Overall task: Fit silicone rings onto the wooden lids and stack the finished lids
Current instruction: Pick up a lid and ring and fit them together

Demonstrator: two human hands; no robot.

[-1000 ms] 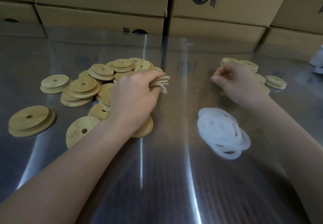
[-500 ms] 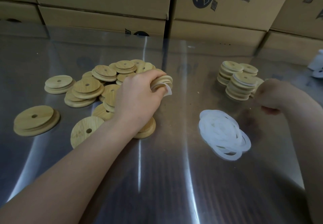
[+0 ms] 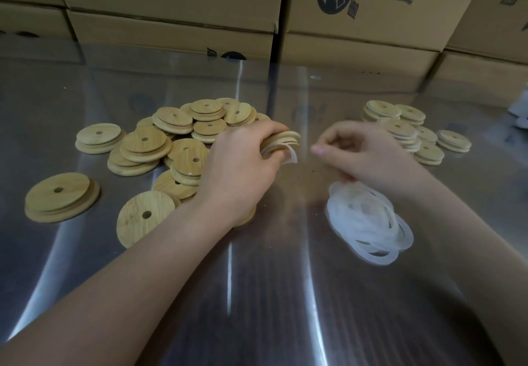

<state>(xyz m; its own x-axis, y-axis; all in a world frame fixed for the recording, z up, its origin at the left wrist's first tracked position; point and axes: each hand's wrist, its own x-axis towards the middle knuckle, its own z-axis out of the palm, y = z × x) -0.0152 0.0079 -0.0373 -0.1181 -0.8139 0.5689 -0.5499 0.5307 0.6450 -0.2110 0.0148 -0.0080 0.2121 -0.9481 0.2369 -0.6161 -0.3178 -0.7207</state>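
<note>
My left hand point(image 3: 240, 165) grips a small stack of wooden lids point(image 3: 283, 138) on edge, with a white silicone ring point(image 3: 292, 155) hanging partly off the lowest one. Close to its right, my right hand point(image 3: 368, 154) is blurred, its fingers curled and the thumb tip pointing at the held lids. Its lower fingers are at the top of the pile of silicone rings point(image 3: 368, 222); whether they hold a ring is unclear. Loose bare lids point(image 3: 171, 137) lie heaped to the left. Short stacks of ringed lids point(image 3: 400, 128) stand at the back right.
Everything sits on a shiny steel table point(image 3: 257, 294). Stacked cardboard boxes point(image 3: 171, 2) wall off the far edge. Single lids point(image 3: 61, 195) lie apart at the left. A white object point(image 3: 521, 111) shows at the right edge.
My right hand left the ringed stacks at the back right, swung out right, then came in leftward over the ring pile toward my left hand. The left hand kept its hold.
</note>
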